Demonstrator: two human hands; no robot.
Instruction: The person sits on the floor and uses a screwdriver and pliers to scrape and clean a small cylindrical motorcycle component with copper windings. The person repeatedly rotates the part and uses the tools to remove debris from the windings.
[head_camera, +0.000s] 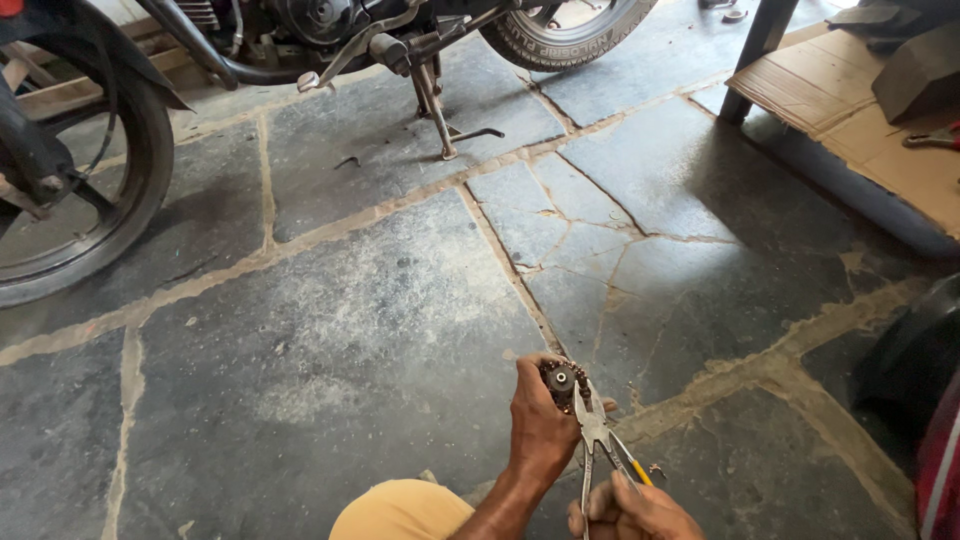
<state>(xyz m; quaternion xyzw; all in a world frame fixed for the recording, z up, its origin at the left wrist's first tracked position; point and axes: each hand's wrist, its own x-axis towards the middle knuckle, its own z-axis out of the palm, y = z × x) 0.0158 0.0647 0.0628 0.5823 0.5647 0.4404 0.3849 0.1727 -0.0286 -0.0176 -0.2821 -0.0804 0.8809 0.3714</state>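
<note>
Low over the stone floor (330, 340), near its front edge, two hands are at work on one small part. The left hand (540, 425) is closed around a small dark sprocket (562, 382), a round greasy piece with a pale centre, held up above the slabs at fingertip height. The right hand (632, 512) sits just below and to the right of it, fingers wrapped around the handles of one pair of pliers (596, 432). The pliers point upward, and their nose meets the right side of the sprocket; whether the tips actually bite on it is too small to tell. One handle shows a yellow sleeve, the other is bare metal. A knee in tan cloth (400, 512) shows at the bottom edge, just left of the forearm.

The floor is made of large grey slabs with sandy joints and several cracks. Along its far edge stands one motorcycle (330, 30), of which two wheels are visible: one wheel (85, 190) at the far left and one tyre (570, 35) at the top middle. Its centre stand (440, 115) rests on the slabs between them. At the far right corner sits a low bench topped with cardboard (850, 110), and one tool with red grips (935, 138) lies on it.
</note>
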